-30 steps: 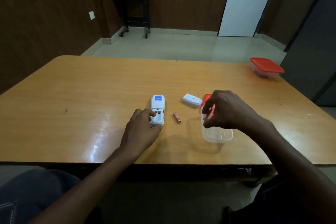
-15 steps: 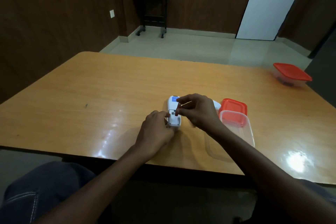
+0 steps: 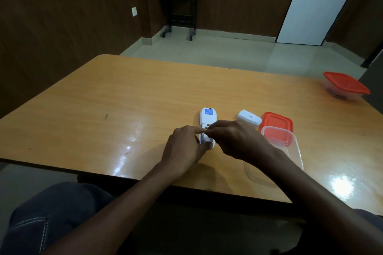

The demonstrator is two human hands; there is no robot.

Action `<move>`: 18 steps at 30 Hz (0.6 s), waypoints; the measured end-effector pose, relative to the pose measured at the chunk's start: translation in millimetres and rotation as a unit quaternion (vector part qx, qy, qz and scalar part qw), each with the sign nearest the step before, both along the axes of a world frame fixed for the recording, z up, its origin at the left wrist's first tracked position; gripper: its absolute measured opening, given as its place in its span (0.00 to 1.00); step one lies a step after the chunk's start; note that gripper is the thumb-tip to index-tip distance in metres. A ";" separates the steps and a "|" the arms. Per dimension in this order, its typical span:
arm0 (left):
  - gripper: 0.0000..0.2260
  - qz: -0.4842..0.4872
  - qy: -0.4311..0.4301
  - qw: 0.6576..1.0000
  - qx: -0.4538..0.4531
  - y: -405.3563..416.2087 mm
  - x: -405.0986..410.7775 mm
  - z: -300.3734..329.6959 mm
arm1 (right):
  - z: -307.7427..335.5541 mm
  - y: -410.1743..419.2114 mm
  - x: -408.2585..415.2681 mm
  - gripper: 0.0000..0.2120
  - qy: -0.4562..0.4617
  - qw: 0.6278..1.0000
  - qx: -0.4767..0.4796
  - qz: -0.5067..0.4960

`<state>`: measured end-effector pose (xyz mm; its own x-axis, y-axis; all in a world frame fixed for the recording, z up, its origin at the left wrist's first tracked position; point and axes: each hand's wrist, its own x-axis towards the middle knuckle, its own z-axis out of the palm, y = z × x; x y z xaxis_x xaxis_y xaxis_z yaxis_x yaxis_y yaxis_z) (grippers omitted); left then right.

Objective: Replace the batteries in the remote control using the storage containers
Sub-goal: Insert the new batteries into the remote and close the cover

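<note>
The white remote control lies face down on the table with its battery compartment open. My left hand grips its near end and holds it steady. My right hand reaches over from the right, with thumb and forefinger pinched on a small battery right at the compartment. My fingers hide most of the battery. The white battery cover lies to the right of the remote. Beside it stands an open clear container, whose red lid lies flat against its far side.
A second clear container with a red lid sits closed at the table's far right edge. The wooden table has its near edge just under my forearms. Beyond it are a tiled floor, a small dark stand and a white door.
My right hand left the clear container and moved left to the remote's compartment. The loose battery that lay beside the remote is out of sight. The container's lid now lies flat.
</note>
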<state>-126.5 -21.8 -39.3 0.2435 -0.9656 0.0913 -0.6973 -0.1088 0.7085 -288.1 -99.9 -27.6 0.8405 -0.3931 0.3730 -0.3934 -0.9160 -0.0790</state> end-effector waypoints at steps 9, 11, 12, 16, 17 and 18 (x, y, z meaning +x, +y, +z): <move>0.27 0.008 0.022 0.999 0.030 -4.0 -0.1 -0.4 | -4.4 -6.7 5.3 0.10 -0.033 0.996 0.065 -0.061; 0.27 0.009 0.022 0.999 0.032 -4.9 -0.7 -0.1 | -2.3 -7.9 10.4 0.10 -0.045 0.988 0.097 -0.115; 0.28 0.010 0.022 0.999 0.033 -5.1 -0.9 0.0 | -0.5 -8.0 13.2 0.10 -0.036 0.985 0.104 -0.135; 0.27 0.009 0.021 0.999 0.036 -4.3 -0.1 0.7 | 6.6 -3.5 15.5 0.10 -0.013 0.983 0.111 -0.143; 0.27 0.007 0.020 0.999 0.034 -3.2 -0.1 1.5 | 7.6 -2.9 12.5 0.10 -0.023 0.982 0.125 -0.141; 0.27 0.005 0.017 0.999 0.031 -2.7 0.1 2.0 | 8.3 -2.5 8.6 0.10 -0.040 0.977 0.144 -0.150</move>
<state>-126.4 -24.5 -37.3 0.2556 -0.9665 0.0228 -0.6718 -0.1606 0.7231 -279.5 -102.5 -19.3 0.6446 -0.7153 0.2701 -0.6225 -0.6960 -0.3579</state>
